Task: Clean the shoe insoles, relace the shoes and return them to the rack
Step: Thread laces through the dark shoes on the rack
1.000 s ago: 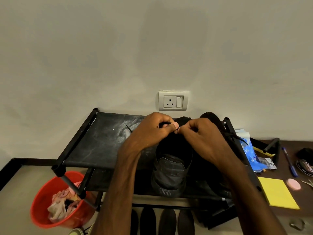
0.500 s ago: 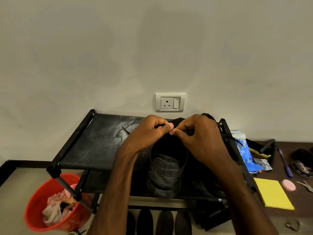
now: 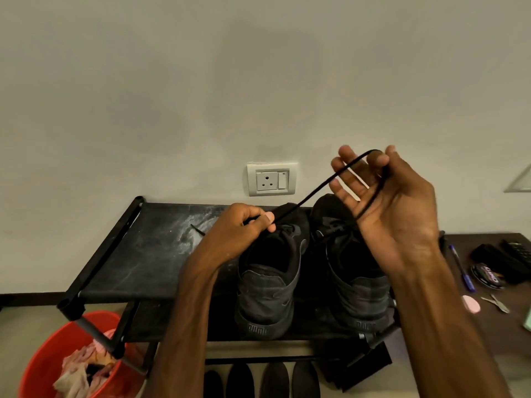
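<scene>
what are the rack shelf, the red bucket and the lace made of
Rack shelf: looks like black fabric stretched between tubes, matte, with whitish dusty smears. Red bucket: likely plastic, smooth with a slight sheen. Lace: seemingly woven textile cord, black and matte, thin, bending freely at its top.

This looks like a room in a home. A black shoe rack stands against a plain wall, with two black shoes on its top shelf. A white plug socket sits in the wall just above it. A red bucket full of rags stands on the floor by the rack. To the right, a brown surface holds a blue pen and a round tin.
</scene>
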